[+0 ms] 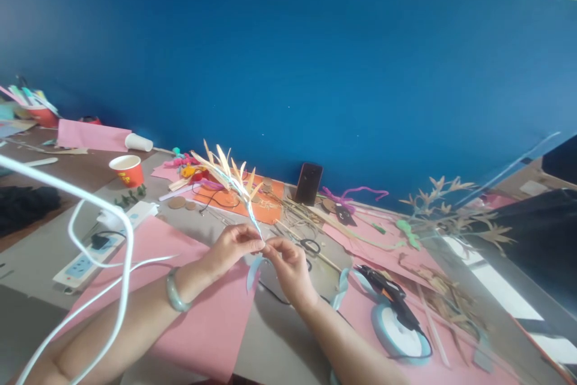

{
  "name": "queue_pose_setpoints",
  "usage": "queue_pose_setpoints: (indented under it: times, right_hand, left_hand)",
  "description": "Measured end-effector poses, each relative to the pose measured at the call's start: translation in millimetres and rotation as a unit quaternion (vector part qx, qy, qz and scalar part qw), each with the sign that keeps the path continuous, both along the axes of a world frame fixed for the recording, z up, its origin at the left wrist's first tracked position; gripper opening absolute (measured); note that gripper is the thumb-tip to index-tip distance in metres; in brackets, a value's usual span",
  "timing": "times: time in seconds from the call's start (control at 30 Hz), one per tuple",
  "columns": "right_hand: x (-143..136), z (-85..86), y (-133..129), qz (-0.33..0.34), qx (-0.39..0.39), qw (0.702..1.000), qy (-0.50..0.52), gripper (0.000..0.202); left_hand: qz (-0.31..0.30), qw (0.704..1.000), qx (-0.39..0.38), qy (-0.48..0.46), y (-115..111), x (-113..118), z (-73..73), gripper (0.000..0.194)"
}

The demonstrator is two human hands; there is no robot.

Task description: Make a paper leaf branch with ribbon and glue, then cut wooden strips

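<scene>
Head view: leaf sprig (223, 164) is left of and nearer than phone (309, 184). Left hand (238, 241) and right hand (288, 265) both have fingertips pinched closed on its ribbon-wrapped stem end. Probably light, leaves brittle; grip stem only. Left of phone: red cup (130, 176) upright, contents unclear; white cup (139, 142) tipped; farthest left, red pot (44, 117) holding apparent markers (29, 97).

grey table (269, 337), from its middle: pink sheet (211, 313) at 8 o'clock, power strip (83, 263) at 9, red cup (130, 177) at 10, orange sheet (271, 212) at 11.
</scene>
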State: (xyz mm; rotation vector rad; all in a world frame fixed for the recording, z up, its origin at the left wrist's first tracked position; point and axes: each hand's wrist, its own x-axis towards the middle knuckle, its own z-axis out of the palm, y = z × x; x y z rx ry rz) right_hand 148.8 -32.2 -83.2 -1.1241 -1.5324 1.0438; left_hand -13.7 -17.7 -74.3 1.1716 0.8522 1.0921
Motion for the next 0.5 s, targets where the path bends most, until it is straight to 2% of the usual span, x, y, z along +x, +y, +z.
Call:
queue_pose_setpoints:
  times: [0.27, 0.5]
  right_hand:
    - [-1.8, -2.3, 0.2, -0.003, -0.032, 0.999, 0.019, 0.028]
    - [-3.4, -6.7, -0.9, -0.04, -0.005, 0.999, 0.009, 0.021]
  left_hand:
    - [-0.007, 1.0, 0.014, 0.005, 1.7, -1.7, -2.6, 0.016]
    - [0.049, 0.998, -0.014, 0.04, 7.0, -4.6, -2.8, 0.024]
